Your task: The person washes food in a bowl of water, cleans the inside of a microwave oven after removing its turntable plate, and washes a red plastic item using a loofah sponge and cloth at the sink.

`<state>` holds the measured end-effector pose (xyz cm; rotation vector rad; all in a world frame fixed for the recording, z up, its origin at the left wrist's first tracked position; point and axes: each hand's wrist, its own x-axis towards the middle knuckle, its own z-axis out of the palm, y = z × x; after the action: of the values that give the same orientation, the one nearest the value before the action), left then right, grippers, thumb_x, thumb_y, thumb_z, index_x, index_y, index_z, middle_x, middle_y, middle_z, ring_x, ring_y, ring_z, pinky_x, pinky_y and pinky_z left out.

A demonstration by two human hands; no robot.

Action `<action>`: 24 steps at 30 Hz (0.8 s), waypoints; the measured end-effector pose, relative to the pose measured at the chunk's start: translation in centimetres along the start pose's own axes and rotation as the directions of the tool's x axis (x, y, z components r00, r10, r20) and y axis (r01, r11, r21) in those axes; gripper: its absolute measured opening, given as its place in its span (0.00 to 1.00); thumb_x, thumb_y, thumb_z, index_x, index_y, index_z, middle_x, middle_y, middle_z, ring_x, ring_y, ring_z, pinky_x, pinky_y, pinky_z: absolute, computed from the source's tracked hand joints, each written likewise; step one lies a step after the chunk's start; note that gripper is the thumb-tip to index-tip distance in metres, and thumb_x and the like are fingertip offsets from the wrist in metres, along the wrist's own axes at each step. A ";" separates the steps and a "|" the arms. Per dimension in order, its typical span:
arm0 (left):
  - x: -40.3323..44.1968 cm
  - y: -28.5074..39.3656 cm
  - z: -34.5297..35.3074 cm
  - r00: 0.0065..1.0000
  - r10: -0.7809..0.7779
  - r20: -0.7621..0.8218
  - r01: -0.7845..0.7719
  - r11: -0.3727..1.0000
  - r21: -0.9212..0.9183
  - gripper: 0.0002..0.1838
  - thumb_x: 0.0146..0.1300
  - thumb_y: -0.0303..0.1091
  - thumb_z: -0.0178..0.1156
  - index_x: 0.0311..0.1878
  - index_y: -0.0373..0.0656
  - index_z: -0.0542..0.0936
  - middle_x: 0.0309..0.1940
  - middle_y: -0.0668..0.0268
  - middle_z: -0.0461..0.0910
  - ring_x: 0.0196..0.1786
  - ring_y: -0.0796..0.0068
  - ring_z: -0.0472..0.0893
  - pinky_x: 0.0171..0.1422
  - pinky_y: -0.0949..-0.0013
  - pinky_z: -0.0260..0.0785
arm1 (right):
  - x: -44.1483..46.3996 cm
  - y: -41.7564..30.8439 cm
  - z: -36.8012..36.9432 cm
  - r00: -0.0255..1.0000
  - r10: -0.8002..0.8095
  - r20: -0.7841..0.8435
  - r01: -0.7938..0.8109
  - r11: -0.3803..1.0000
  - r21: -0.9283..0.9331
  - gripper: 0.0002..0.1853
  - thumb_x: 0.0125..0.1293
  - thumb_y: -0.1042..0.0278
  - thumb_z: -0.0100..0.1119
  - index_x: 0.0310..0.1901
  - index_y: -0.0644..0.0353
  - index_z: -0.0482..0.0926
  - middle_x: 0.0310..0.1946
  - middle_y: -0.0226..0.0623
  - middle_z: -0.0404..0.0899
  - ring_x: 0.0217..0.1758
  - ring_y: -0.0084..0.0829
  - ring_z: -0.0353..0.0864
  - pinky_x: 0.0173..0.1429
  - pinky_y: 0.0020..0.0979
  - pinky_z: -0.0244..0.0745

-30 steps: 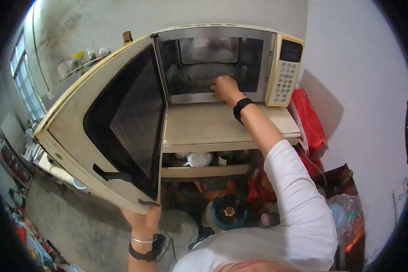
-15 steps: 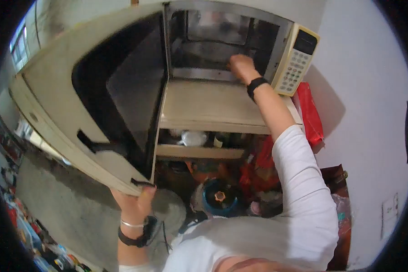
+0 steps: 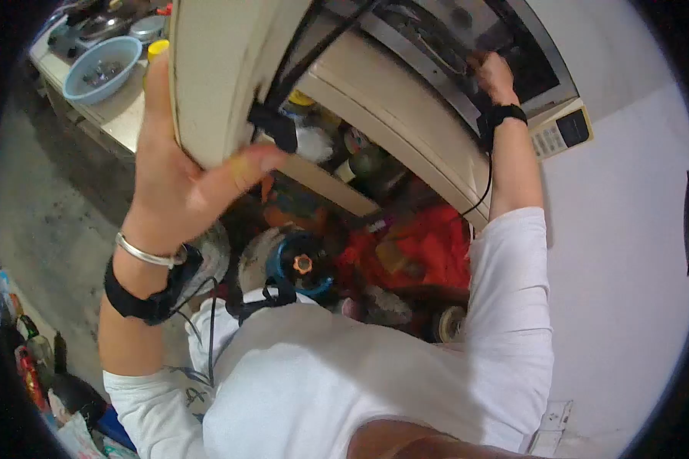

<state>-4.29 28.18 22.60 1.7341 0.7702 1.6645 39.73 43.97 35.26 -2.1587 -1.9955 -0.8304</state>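
The open door (image 3: 218, 69) of the microwave (image 3: 563, 130) is at the upper left, its edge between the thumb and fingers of my left hand (image 3: 176, 172). My left thumb lies near the black latch piece at the door's lower corner. At the upper right, my right hand (image 3: 494, 75) reaches to the opening of the microwave, its fingers curled. Whether those fingers hold anything is too blurred to tell. The keypad side of the microwave sits just right of my right wrist.
Below the microwave is a cream shelf (image 3: 406, 107) with items on a lower level. A blue basin (image 3: 102, 70) stands on a table at the upper left. Under the shelf are a blue-rimmed round object (image 3: 302, 264) and red bags (image 3: 421, 252). A white wall rises at the right.
The view has tilted and shifted. The door stands nearer to me, with my left hand higher on its edge in view. My right hand remains at the microwave opening, now farther right in view.
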 end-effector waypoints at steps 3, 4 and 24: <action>0.5 -0.5 -0.3 0.989 0.140 -0.051 -0.141 0.990 -0.029 0.32 0.46 0.35 0.66 0.52 0.36 0.64 0.37 0.67 0.69 0.37 0.79 0.69 0.41 0.76 0.63 | -0.1 0.1 -0.3 0.995 0.008 0.100 -0.016 0.997 0.077 0.16 0.57 0.58 0.55 0.43 0.57 0.79 0.38 0.48 0.78 0.43 0.47 0.77 0.46 0.38 0.69; 0.2 -0.9 -0.6 0.980 0.186 -0.072 -0.189 0.981 -0.034 0.29 0.47 0.34 0.65 0.51 0.36 0.65 0.33 0.69 0.69 0.34 0.81 0.69 0.37 0.77 0.63 | -0.4 -0.7 -0.6 0.998 -0.009 0.056 0.007 0.999 0.040 0.16 0.57 0.58 0.55 0.43 0.58 0.79 0.38 0.48 0.78 0.43 0.47 0.77 0.46 0.38 0.69; -0.1 -1.9 -2.1 1.000 0.012 -0.005 -0.012 1.000 -0.023 0.34 0.49 0.31 0.64 0.58 0.38 0.60 0.39 0.67 0.70 0.39 0.79 0.69 0.42 0.76 0.62 | -3.5 -2.8 2.8 1.000 0.028 -0.003 -0.028 0.996 -0.089 0.15 0.58 0.55 0.53 0.39 0.56 0.79 0.34 0.47 0.78 0.42 0.48 0.77 0.44 0.41 0.71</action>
<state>-6.36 29.41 21.16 1.7226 0.7419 1.6802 37.97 42.40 30.56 -2.2272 -1.9584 -0.9336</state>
